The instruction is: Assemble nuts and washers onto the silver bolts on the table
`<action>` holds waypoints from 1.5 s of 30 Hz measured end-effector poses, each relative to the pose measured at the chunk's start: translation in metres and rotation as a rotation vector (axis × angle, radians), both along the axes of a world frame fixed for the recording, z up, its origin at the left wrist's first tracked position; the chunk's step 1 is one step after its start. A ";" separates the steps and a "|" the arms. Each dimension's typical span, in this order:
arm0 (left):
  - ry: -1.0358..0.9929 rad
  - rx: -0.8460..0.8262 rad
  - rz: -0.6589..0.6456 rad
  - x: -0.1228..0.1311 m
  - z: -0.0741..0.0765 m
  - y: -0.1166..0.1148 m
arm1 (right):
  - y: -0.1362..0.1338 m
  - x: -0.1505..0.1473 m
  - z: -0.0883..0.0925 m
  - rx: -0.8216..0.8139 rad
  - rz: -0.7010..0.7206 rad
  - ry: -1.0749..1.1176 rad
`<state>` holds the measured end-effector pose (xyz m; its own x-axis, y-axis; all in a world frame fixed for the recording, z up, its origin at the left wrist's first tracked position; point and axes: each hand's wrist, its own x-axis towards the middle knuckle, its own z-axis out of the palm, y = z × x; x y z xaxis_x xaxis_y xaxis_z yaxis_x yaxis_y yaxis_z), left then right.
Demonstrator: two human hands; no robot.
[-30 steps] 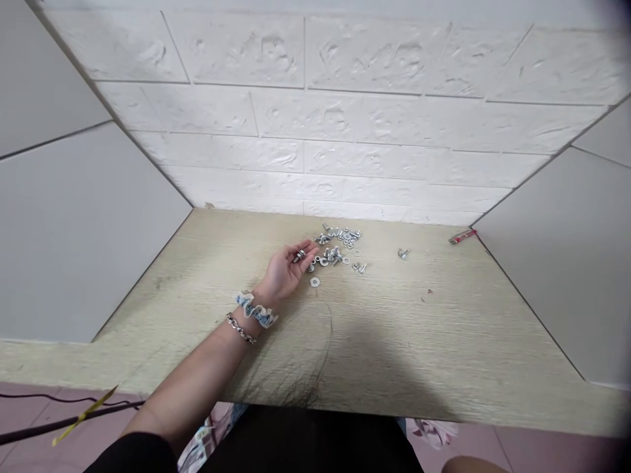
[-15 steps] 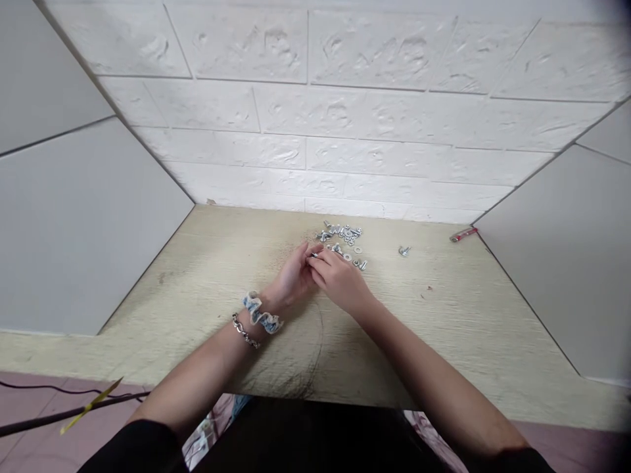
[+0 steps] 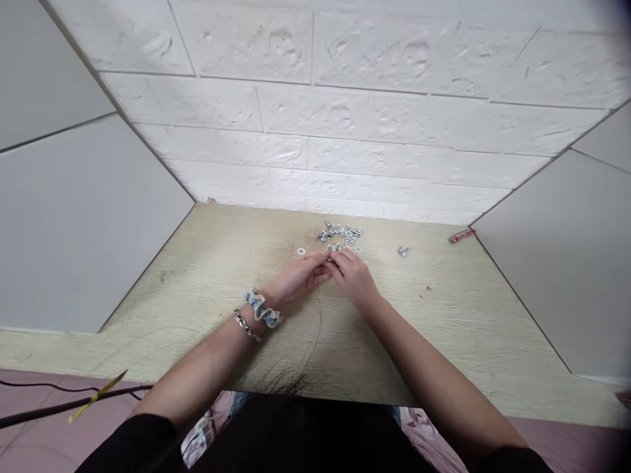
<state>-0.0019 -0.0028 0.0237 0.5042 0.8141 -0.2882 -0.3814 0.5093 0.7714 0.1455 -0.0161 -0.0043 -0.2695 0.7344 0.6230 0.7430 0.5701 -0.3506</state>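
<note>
Left hand point(image 3: 302, 276), right hand point(image 3: 353, 277), fingers part-curled, tips meeting, anything held unclear, fasteners point(image 3: 350, 232) heaped near back edge of tabletop point(image 3: 221, 256), washer point(image 3: 301, 251) beyond left hand, red item point(image 3: 462, 236) at back right corner

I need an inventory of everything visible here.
Brick-patterned wall: one, white, back.
Smooth flat panels: several, light grey, both sides.
Wood-grained tabletop: one, beige, centre.
Small metal bolts, nuts, washers: many, silver, piled near wall.
Flat round washer: one, silver, left of the pile.
Loose metal hardware: count unclear, silver, right of pile.
Slim object: one, red-silver, right back corner.
Thin rod: one, dark, lower left.
Narrow strip: one, yellow, across the rod.
Tiled floor: one, pink, below.
Ruffled cloth band: one, blue-white, left wrist.
Chain bracelet: one, silver, same wrist.
Sleeves: two, black, bottom edge.
Left hand, right hand: one each, fingertips meeting near pile.
</note>
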 end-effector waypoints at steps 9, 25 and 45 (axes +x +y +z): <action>0.187 0.124 -0.101 -0.005 -0.001 0.003 | -0.002 0.002 0.003 0.009 -0.083 -0.028; 0.075 0.093 0.510 -0.027 0.003 0.035 | -0.014 -0.008 0.008 -0.051 0.175 0.217; 0.815 0.529 0.458 -0.052 -0.029 0.064 | 0.019 0.029 0.001 -0.181 -0.316 0.300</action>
<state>-0.0540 0.0607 -0.0052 -0.0659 0.9968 0.0451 0.2776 -0.0251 0.9604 0.1749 0.0029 -0.0030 0.1574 0.8555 0.4933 0.7207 0.2420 -0.6497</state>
